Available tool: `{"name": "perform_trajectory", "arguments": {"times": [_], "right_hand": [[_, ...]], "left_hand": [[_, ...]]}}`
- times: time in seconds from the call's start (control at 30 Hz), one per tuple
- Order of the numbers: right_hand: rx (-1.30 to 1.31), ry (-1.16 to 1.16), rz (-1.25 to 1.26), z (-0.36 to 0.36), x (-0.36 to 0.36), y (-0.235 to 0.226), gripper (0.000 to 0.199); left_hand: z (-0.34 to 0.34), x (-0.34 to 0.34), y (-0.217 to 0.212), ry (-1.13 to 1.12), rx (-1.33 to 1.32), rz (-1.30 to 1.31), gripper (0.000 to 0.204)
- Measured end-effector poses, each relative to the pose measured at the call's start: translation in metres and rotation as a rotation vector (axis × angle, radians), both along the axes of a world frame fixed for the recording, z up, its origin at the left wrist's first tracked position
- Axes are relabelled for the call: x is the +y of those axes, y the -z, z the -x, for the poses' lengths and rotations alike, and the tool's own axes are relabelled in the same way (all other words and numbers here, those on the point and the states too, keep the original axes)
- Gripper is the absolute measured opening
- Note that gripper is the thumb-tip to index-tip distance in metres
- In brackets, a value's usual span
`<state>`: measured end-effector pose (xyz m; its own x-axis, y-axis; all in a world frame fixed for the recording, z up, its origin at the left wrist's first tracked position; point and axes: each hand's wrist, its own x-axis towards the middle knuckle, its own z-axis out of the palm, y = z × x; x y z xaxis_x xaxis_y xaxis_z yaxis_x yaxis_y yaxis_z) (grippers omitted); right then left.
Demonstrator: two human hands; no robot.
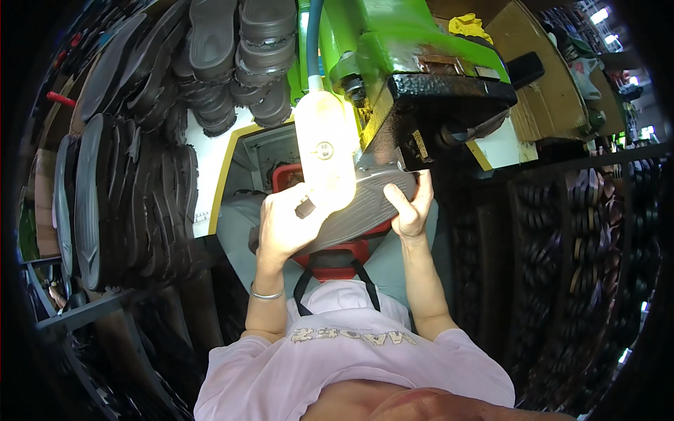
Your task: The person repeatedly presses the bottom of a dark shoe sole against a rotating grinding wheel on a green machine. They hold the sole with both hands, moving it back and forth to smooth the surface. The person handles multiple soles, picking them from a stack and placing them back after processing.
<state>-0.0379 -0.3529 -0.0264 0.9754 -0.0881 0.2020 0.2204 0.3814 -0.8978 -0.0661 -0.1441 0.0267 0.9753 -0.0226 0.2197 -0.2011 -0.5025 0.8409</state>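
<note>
A dark grey ridged shoe sole (361, 210) lies slanted between my hands under the green machine (421, 42). My left hand (286, 223) is closed on its near-left end, partly behind the glare of a bright lamp (323, 140). My right hand (413, 207) grips the other end, thumb on the upper face and fingers along the far edge. The sole's far edge meets the machine's working part below the black housing (453, 98); the exact contact is hidden by the lamp and housing.
Grey soles (137, 203) stand in rows on the left, with stacked ones (267, 35) behind. A cardboard box (551, 84) and yellow cloth (470, 27) are at the far right. Racks of dark footwear parts (590, 231) line the right. Something red (330, 261) shows below the sole.
</note>
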Motion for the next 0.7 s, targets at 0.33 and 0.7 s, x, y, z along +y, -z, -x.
{"name": "perform_trajectory", "arguments": {"times": [0.33, 0.7], "right_hand": [[-0.091, 0.011, 0.256, 0.001, -0.011, 0.011, 0.039], [-0.042, -0.006, 0.106, -0.002, 0.001, 0.011, 0.038]], "left_hand": [[0.001, -0.021, 0.02, 0.014, -0.013, 0.064, 0.026], [-0.006, -0.022, 0.014, 0.01, -0.12, 0.051, 0.022]]}}
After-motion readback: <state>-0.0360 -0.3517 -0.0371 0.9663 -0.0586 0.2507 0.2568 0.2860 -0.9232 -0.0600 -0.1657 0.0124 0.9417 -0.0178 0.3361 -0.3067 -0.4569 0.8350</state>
